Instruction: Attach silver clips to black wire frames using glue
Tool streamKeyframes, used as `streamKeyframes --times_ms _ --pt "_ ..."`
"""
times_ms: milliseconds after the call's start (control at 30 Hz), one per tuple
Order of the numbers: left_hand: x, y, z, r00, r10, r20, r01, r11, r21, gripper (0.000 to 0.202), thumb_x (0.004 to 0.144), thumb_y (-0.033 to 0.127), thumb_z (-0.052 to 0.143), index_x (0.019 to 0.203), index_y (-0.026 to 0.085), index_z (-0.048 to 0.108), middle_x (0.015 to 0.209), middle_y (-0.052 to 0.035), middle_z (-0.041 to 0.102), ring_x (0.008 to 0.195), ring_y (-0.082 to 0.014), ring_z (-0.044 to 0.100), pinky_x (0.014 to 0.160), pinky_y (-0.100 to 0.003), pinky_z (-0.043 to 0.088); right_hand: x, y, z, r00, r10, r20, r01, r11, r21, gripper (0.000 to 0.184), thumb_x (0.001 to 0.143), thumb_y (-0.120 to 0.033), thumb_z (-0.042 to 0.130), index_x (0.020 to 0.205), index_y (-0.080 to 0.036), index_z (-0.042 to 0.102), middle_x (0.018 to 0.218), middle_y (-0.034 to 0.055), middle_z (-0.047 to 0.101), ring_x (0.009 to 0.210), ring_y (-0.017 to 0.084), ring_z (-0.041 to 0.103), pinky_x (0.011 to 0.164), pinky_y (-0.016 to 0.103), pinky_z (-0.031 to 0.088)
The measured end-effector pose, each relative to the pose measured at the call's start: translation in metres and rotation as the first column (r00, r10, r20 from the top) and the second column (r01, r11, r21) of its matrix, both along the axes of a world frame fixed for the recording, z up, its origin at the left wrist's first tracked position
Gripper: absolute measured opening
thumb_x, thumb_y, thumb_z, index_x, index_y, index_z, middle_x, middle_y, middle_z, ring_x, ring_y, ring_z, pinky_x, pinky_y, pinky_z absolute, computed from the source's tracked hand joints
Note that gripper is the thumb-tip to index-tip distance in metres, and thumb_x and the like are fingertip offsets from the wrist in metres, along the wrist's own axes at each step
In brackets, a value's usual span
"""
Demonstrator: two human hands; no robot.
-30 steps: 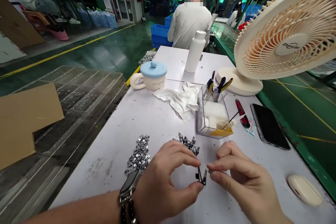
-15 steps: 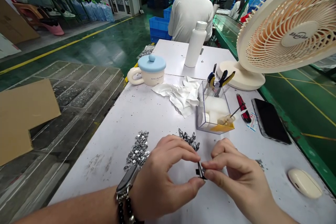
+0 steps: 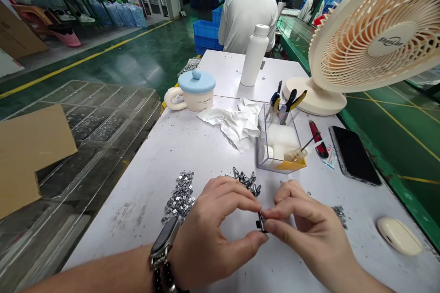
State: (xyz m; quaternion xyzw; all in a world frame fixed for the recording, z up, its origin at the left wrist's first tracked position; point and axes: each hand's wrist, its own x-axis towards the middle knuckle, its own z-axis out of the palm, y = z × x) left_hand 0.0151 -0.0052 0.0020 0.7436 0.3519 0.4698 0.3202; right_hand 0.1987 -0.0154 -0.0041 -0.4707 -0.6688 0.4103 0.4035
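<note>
Between thumb and forefinger, my left hand (image 3: 220,233) pinches a small black metal part (image 3: 260,222) by its two ends. My right hand (image 3: 305,224) is closed from the other side, thumb and forefinger meeting at the same part; whether they also hold a smaller piece is hidden. Beyond the left fingers lies a cluster of dark clip-like metal parts (image 3: 252,184). A heap of small silver metal pieces (image 3: 179,196) rests left of my left hand. More small grey pieces (image 3: 339,215) lie just right of my right hand, partly hidden by it.
On the white table (image 3: 137,201) are a clear organiser box (image 3: 275,165), crumpled tissue (image 3: 237,123), lidded mug (image 3: 197,94), white bottle (image 3: 254,57), fan (image 3: 371,46), phone (image 3: 355,155), red cutter (image 3: 318,139) and cream case (image 3: 399,236). Compartment trays (image 3: 103,100) stand left. A person (image 3: 248,18) sits ahead.
My right fingertips have shifted slightly left and up against the black part. More of the grey pieces beside my right hand now shows. The view has moved a little.
</note>
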Motion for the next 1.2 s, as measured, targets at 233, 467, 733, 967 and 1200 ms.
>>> streamKeyframes --times_ms 233,467,733,967,1200 --pt "-0.0003 -0.0012 -0.0010 1.000 -0.003 -0.013 0.003 1.000 0.007 0.023 0.062 0.007 0.072 0.082 0.014 0.063 0.083 -0.0048 0.066 0.082 -0.0174 0.060 0.081 -0.035 0.048 -0.0010 0.0003 0.0002 1.000 -0.013 0.020 0.013 1.000 0.010 0.001 0.075 -0.031 0.070 0.076 -0.032 0.070 0.068 -0.0002 0.051 0.069 0.015 0.049 0.061 0.030 0.040" --pt "0.0009 -0.0020 -0.0005 1.000 0.015 -0.018 -0.014 1.000 0.017 0.022 0.062 0.007 0.072 0.081 0.012 0.063 0.083 -0.0065 0.066 0.082 -0.0181 0.060 0.080 -0.036 0.048 -0.0024 -0.0004 0.0023 0.999 -0.028 0.015 0.028 1.000 -0.014 0.002 0.075 -0.031 0.070 0.075 -0.030 0.070 0.068 0.0008 0.051 0.069 0.016 0.050 0.061 0.030 0.040" --pt "0.0008 -0.0001 -0.0017 1.000 0.015 -0.022 -0.014 0.999 0.030 0.021 0.063 0.007 0.071 0.082 0.014 0.063 0.082 -0.0049 0.066 0.082 -0.0175 0.060 0.081 -0.035 0.048 -0.0034 -0.0007 0.0025 1.000 -0.001 0.023 0.002 1.000 -0.030 0.002 0.076 -0.030 0.068 0.075 -0.028 0.068 0.070 0.0008 0.053 0.072 0.016 0.050 0.063 0.030 0.040" --pt "-0.0012 -0.0024 0.0001 1.000 0.011 -0.015 -0.011 1.000 -0.017 0.022 0.062 0.009 0.074 0.081 0.013 0.063 0.083 -0.0054 0.066 0.083 -0.0172 0.060 0.080 -0.034 0.048 0.0000 -0.0022 0.0035 0.998 0.053 0.042 -0.052 0.998 -0.030 0.008 0.085 -0.027 0.058 0.083 -0.030 0.065 0.075 0.0000 0.052 0.076 0.015 0.050 0.068 0.031 0.038" --pt "-0.0018 -0.0003 -0.0006 1.000 0.006 -0.004 -0.006 0.999 -0.038 0.022 0.063 0.011 0.075 0.082 0.013 0.064 0.084 -0.0055 0.066 0.084 -0.0178 0.060 0.080 -0.033 0.049 -0.0007 -0.0051 0.0017 0.997 0.057 0.057 -0.056 0.998 -0.015 0.008 0.085 -0.024 0.057 0.083 -0.030 0.062 0.077 -0.0001 0.052 0.078 0.016 0.048 0.069 0.032 0.037"
